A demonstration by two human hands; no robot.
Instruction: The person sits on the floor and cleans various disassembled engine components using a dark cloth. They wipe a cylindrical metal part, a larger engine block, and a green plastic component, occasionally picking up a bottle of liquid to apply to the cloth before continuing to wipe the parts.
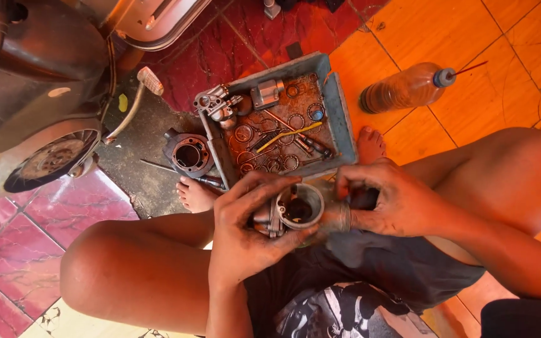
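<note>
My left hand [245, 225] grips a round metal engine part with an open bore [295, 209], held over my lap. My right hand [389, 200], smeared with grease, touches the right side of the same part, fingers closed on a ribbed metal piece [340, 216] against it. Both hands sit just below a grey metal tray [343, 119] that holds several small rings, gaskets, a yellow strip [289, 134] and other small metal parts. A dark cloth [402, 263] lies over my lap under the hands.
A ribbed cylinder block [189, 154] lies on the dark floor left of the tray. A plastic bottle of brownish liquid [408, 89] lies on the orange tiles at right. A scooter body and wheel [45, 159] stand at the left. My bare feet flank the tray.
</note>
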